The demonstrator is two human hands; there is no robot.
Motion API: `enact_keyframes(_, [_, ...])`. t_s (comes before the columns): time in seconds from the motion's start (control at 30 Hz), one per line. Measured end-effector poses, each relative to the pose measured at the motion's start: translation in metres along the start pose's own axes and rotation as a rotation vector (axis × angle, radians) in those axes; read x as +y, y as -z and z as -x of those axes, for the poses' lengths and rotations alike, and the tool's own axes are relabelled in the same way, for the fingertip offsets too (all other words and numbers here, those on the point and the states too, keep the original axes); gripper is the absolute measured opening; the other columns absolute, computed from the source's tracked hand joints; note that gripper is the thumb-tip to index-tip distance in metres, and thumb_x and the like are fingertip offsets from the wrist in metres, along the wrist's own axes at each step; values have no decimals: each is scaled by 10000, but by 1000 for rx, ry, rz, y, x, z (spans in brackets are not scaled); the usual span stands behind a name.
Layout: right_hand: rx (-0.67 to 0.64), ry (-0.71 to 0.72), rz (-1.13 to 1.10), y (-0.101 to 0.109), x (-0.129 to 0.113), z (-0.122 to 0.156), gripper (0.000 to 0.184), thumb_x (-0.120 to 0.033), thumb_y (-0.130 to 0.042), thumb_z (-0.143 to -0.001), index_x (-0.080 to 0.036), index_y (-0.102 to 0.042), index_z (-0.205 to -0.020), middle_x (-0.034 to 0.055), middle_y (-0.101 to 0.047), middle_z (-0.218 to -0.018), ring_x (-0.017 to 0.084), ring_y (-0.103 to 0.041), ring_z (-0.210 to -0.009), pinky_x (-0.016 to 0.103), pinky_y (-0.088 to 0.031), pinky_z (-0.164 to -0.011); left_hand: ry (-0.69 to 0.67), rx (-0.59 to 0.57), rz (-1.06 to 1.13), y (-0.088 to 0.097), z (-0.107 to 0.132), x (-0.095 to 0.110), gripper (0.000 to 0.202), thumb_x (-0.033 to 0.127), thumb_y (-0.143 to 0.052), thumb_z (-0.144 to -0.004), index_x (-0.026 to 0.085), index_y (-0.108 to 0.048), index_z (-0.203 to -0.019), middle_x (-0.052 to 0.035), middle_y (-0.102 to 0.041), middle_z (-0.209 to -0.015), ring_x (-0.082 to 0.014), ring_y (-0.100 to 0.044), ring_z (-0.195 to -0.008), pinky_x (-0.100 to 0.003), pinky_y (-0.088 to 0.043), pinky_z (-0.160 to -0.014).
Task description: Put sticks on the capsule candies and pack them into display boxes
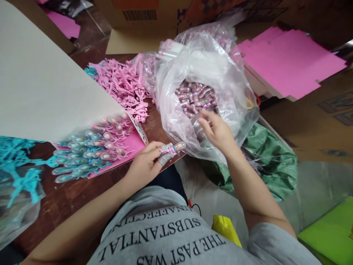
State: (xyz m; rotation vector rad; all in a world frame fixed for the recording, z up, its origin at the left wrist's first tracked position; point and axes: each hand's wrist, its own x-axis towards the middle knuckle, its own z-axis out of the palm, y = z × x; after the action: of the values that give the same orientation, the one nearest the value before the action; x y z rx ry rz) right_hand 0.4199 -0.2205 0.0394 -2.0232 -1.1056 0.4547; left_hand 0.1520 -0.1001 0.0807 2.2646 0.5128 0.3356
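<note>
A clear plastic bag (176, 106) of small capsules (194, 97) sits on the worktop (66, 195). The right hand (217, 130) reaches into it, fingers loosely open, holding nothing visible. The left hand (145, 163) pinches a pink toy (172, 149) beside the bag.

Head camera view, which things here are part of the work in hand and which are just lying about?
In use:
left hand holding a pink toy piece
right hand in the clear bag of small capsules
row of finished pieces

Lying about:
pink card sheets
green bag
cardboard box
</note>
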Motion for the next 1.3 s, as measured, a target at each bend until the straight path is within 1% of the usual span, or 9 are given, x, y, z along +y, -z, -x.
enact_keyframes(0.13, [135,-228,408,1,40,-44,590,-455,-554,-1044,-68,-625,-1484,302,-665,-1418,451,-668,-1276,633,-513,-1074,351,-39,455,-8,-2,-10,301,362,-788,-914,218,-771,-1178,-70,-830,-1163,-240,-784,-1086,-420,-629,-1020])
enact_keyframes(0.27, [64,-144,353,11,53,-65,451,-318,-640,-967,-81,-715,-1343,252,-752,-1237,398,-716,-1166,583,-550,-1052,452,32,642,-15,-4,-12,257,340,-848,-825,229,-784,-1047,-61,-847,-1112,-244,-793,-1040,-441,-629,-1009])
enact_keyframes(0.37, [185,-11,148,46,30,-62,417,-335,-594,-1017,-173,-687,-1389,132,-786,-1086,268,-752,-964,468,-629,-919,550,37,725,-10,-7,-4,272,330,-909,-742,218,-795,-962,-29,-817,-880,-167,-719,-728,-290,-603,-681])
enact_keyframes(0.47, [461,265,-350,78,-17,-40,339,-393,-655,-1040,-317,-700,-1367,43,-780,-1101,172,-745,-863,375,-653,-841,678,58,830,-1,-9,7,377,394,-975,-658,176,-790,-903,36,-660,-656,-40,-382,-462,-168,-277,-424])
enact_keyframes(0.53, [357,368,-489,80,-48,-20,268,-355,-769,-987,-353,-773,-1255,7,-786,-1025,151,-750,-856,336,-658,-833,704,53,927,5,-10,12,451,450,-1002,-621,153,-785,-881,52,-592,-627,-15,-283,-458,-164,-171,-416])
enact_keyframes(0.73, [-278,484,-522,17,-81,20,266,-209,-780,-973,-288,-819,-1224,34,-833,-1144,158,-791,-1020,310,-655,-913,700,-21,1080,13,-3,16,480,475,-1022,-594,140,-765,-824,5,-678,-734,-3,-312,-475,-166,-164,-423])
enact_keyframes(0.97, [-302,654,-371,-2,-84,29,339,-131,-739,-990,-261,-792,-1299,54,-837,-1203,161,-798,-1115,294,-649,-1004,673,29,1086,16,10,16,441,391,-1049,-521,155,-757,-753,71,-577,-595,-13,-322,-469,-159,-231,-426])
enact_keyframes(1.13, [-272,706,-343,-13,-90,40,355,-91,-725,-985,-263,-776,-1290,51,-828,-1235,158,-781,-1177,293,-640,-1040,532,87,996,11,22,8,405,527,-971,-686,186,-772,-773,26,-681,-647,-97,-592,-592,-209,-504,-579])
enact_keyframes(1.3, [-303,330,-490,-34,-92,52,174,-306,-721,-1029,-233,-778,-1176,7,-831,-873,133,-803,-729,238,-673,-698,162,285,438,8,37,-4,216,376,-771,-956,205,-814,-1081,-60,-844,-1019,-186,-777,-903,-312,-635,-836])
